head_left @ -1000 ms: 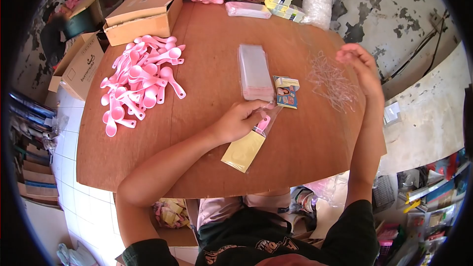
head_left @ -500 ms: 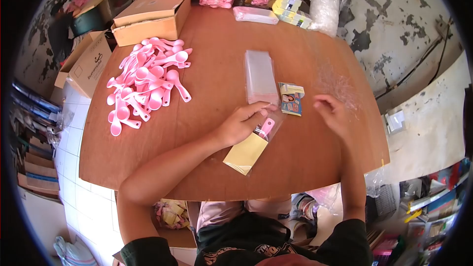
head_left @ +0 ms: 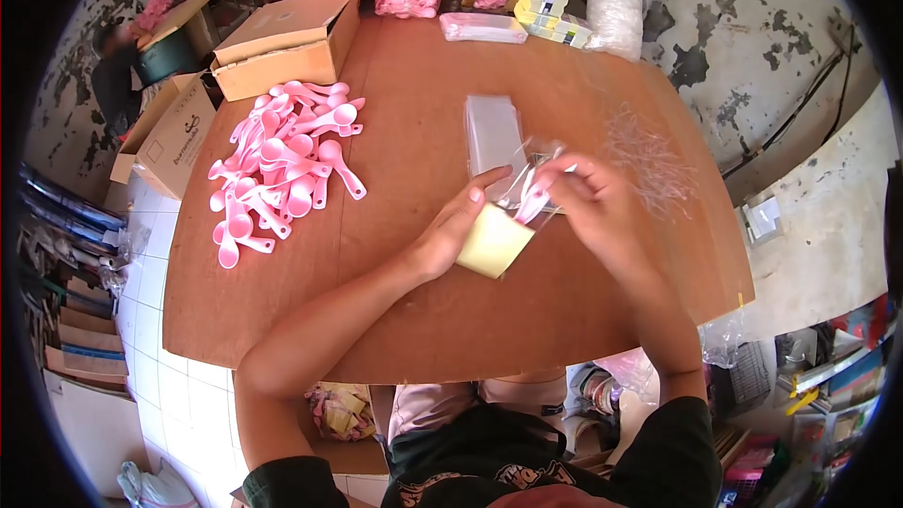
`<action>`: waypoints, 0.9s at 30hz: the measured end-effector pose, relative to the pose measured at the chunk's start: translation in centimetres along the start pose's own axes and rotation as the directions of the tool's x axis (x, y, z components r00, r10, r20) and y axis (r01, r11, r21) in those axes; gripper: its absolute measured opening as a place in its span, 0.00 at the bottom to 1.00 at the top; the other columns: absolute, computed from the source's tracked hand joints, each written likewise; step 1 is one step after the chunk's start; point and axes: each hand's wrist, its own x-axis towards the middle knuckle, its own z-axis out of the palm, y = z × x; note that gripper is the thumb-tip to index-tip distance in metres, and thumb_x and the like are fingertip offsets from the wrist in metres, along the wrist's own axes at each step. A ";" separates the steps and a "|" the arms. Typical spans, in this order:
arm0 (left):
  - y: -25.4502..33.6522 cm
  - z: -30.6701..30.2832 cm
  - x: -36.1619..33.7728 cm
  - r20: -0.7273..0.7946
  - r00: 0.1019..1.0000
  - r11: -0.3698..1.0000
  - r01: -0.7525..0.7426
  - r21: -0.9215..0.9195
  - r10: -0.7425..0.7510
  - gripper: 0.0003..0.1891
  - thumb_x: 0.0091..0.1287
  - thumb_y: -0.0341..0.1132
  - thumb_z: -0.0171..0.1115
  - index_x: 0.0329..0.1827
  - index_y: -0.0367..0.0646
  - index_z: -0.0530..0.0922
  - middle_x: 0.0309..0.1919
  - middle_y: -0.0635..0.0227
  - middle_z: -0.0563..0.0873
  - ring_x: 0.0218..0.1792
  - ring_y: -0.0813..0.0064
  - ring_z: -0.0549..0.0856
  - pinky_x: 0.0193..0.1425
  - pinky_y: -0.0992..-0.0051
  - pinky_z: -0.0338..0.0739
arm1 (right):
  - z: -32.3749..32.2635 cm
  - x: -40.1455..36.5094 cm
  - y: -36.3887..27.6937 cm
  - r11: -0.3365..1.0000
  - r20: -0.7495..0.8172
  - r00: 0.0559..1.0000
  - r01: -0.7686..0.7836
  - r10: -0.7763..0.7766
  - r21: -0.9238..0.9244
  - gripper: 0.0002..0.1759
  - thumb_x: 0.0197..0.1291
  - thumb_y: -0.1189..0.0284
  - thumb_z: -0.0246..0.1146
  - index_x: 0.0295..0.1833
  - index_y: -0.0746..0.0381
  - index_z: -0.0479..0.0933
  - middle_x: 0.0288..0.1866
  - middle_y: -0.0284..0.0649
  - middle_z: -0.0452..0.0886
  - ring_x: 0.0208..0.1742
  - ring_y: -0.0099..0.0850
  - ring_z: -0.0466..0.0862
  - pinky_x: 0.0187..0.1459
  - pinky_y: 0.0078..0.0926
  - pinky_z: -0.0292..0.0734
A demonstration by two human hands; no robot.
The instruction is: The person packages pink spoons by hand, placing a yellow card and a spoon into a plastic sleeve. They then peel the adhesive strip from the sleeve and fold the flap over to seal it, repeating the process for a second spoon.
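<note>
Grasping the yellow packet (head_left: 496, 243), the left hand (head_left: 451, 233) could crumple it by squeezing hard, while the right hand's (head_left: 596, 199) grip is unclear.

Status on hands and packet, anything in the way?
Left hand holding yellow-backed packet. Right hand at packet's far end, grip unclear. Pink spoon heap off left, apart from both hands.

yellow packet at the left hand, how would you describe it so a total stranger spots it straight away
On the big brown table, go right from the pink spoons to the person's left hand. It holds the yellow packet. Unlike the yellow-and-white stack at the far edge, this is one flat, plain piece with a pale pink handle poking out.
</note>
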 end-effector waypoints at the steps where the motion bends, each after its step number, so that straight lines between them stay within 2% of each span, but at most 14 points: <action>1: -0.2 -0.5 0.1 0.055 0.997 0.998 0.049 -0.043 -0.046 0.43 0.71 0.67 0.36 0.76 0.39 0.52 0.56 0.59 0.77 0.48 0.71 0.82 0.53 0.72 0.78 | -0.2 0.1 -1.9 0.999 -0.065 0.998 0.024 -0.026 -0.027 0.03 0.65 0.79 0.61 0.41 0.69 0.78 0.37 0.37 0.83 0.38 0.21 0.83 0.39 0.19 0.79; 2: -0.2 -0.6 0.1 0.113 0.990 0.992 0.098 -0.083 -0.088 0.46 0.69 0.70 0.33 0.76 0.38 0.51 0.55 0.57 0.78 0.45 0.70 0.83 0.50 0.70 0.79 | -0.7 0.3 -3.3 0.986 -0.095 0.981 0.168 -0.169 -0.027 0.03 0.65 0.80 0.60 0.41 0.69 0.78 0.37 0.38 0.83 0.37 0.23 0.83 0.39 0.20 0.79; 3: -0.3 -0.5 0.2 0.093 0.993 0.994 0.074 -0.079 -0.067 0.44 0.70 0.70 0.27 0.77 0.43 0.50 0.42 0.55 0.84 0.31 0.66 0.87 0.43 0.71 0.80 | -1.2 0.6 -4.7 0.951 -0.124 0.943 0.308 -0.309 -0.030 0.03 0.65 0.80 0.60 0.41 0.69 0.77 0.36 0.40 0.83 0.37 0.24 0.83 0.38 0.21 0.79; 5: 0.1 -0.5 0.0 0.093 0.992 0.993 0.090 -0.071 -0.083 0.44 0.70 0.70 0.27 0.77 0.43 0.50 0.41 0.55 0.84 0.32 0.66 0.86 0.42 0.71 0.80 | -1.9 1.2 -7.5 0.841 -0.195 0.818 0.521 -0.541 -0.147 0.03 0.65 0.80 0.59 0.41 0.70 0.77 0.37 0.43 0.83 0.36 0.27 0.84 0.38 0.22 0.80; 6: 0.2 -0.5 -0.1 0.090 0.991 0.993 0.104 -0.059 -0.099 0.43 0.70 0.69 0.28 0.77 0.43 0.49 0.40 0.54 0.85 0.33 0.66 0.86 0.42 0.71 0.80 | -2.3 1.4 -8.1 0.841 -0.193 0.819 0.521 -0.541 -0.148 0.03 0.65 0.80 0.59 0.41 0.70 0.77 0.37 0.43 0.83 0.36 0.27 0.84 0.38 0.22 0.80; 8: 0.3 -0.4 -0.1 0.074 0.992 0.993 0.102 -0.051 -0.098 0.43 0.71 0.69 0.28 0.77 0.44 0.49 0.40 0.55 0.84 0.32 0.67 0.86 0.41 0.71 0.80 | -2.9 1.8 -8.7 0.667 -0.301 0.599 0.612 -0.742 -0.425 0.04 0.65 0.79 0.59 0.41 0.70 0.76 0.35 0.44 0.83 0.35 0.29 0.84 0.39 0.23 0.79; 10: 0.2 -0.3 0.0 0.040 0.993 0.992 0.117 -0.055 -0.115 0.42 0.71 0.68 0.27 0.77 0.43 0.50 0.40 0.56 0.82 0.31 0.68 0.85 0.41 0.71 0.80 | -2.4 2.1 -5.9 0.681 -0.250 0.634 0.671 -0.732 -0.292 0.05 0.63 0.78 0.62 0.40 0.70 0.78 0.34 0.42 0.84 0.35 0.28 0.84 0.39 0.22 0.78; 12: -0.1 -0.2 0.0 0.015 0.994 0.993 0.109 -0.049 -0.108 0.42 0.72 0.67 0.28 0.77 0.43 0.50 0.41 0.57 0.81 0.33 0.70 0.84 0.41 0.71 0.80 | -2.1 2.4 -3.3 0.739 0.012 0.904 0.357 -0.428 -0.572 0.04 0.60 0.78 0.64 0.38 0.69 0.80 0.32 0.39 0.85 0.35 0.25 0.83 0.39 0.22 0.77; 13: 0.0 -0.3 0.0 -0.009 0.994 0.993 0.111 -0.044 -0.111 0.41 0.72 0.67 0.28 0.76 0.42 0.51 0.42 0.58 0.80 0.34 0.71 0.83 0.41 0.71 0.80 | -2.0 2.3 -3.1 0.735 0.017 0.901 0.364 -0.433 -0.572 0.04 0.60 0.78 0.64 0.38 0.69 0.80 0.32 0.39 0.85 0.35 0.25 0.83 0.39 0.22 0.77; 15: 0.0 -0.2 0.0 -0.039 0.996 0.996 0.084 -0.020 -0.085 0.43 0.71 0.69 0.31 0.75 0.42 0.52 0.41 0.61 0.79 0.36 0.71 0.82 0.40 0.71 0.80 | -1.8 1.5 -2.9 0.820 -0.200 0.859 0.343 -0.471 -0.458 0.03 0.57 0.79 0.66 0.36 0.69 0.81 0.32 0.37 0.85 0.35 0.22 0.82 0.39 0.21 0.75; 20: -0.6 -0.3 0.2 -0.054 0.997 0.997 0.062 0.041 -0.060 0.43 0.70 0.70 0.33 0.73 0.40 0.57 0.46 0.62 0.80 0.45 0.72 0.82 0.44 0.70 0.80 | -1.4 -0.6 -4.3 0.948 -0.040 0.981 0.173 -0.190 -0.267 0.03 0.58 0.80 0.65 0.36 0.69 0.81 0.32 0.37 0.85 0.36 0.21 0.82 0.40 0.20 0.76; 24: -0.3 -0.2 -0.3 0.109 0.994 1.000 0.013 0.005 -0.013 0.40 0.71 0.68 0.34 0.67 0.38 0.67 0.45 0.61 0.81 0.48 0.71 0.80 0.49 0.70 0.77 | -0.8 -1.5 -4.4 0.993 0.114 0.991 -0.054 0.065 -0.101 0.03 0.60 0.79 0.64 0.37 0.70 0.80 0.34 0.38 0.84 0.37 0.20 0.83 0.40 0.17 0.77; 26: 0.8 0.1 -0.6 0.220 0.975 0.994 -0.044 0.095 0.022 0.41 0.70 0.70 0.35 0.62 0.38 0.74 0.50 0.59 0.82 0.55 0.71 0.80 0.55 0.69 0.75 | -1.0 -1.3 -2.2 0.995 0.074 0.997 -0.010 0.017 -0.096 0.05 0.62 0.78 0.64 0.39 0.69 0.80 0.34 0.37 0.84 0.37 0.20 0.83 0.39 0.16 0.77; 27: 1.1 0.0 -0.6 0.226 0.969 0.986 -0.122 0.111 0.094 0.31 0.72 0.60 0.49 0.59 0.38 0.76 0.52 0.63 0.83 0.54 0.75 0.80 0.56 0.70 0.75 | -1.2 -1.1 -1.4 0.997 0.041 0.997 -0.068 0.070 -0.045 0.05 0.62 0.77 0.65 0.40 0.69 0.80 0.35 0.36 0.84 0.37 0.20 0.83 0.39 0.16 0.77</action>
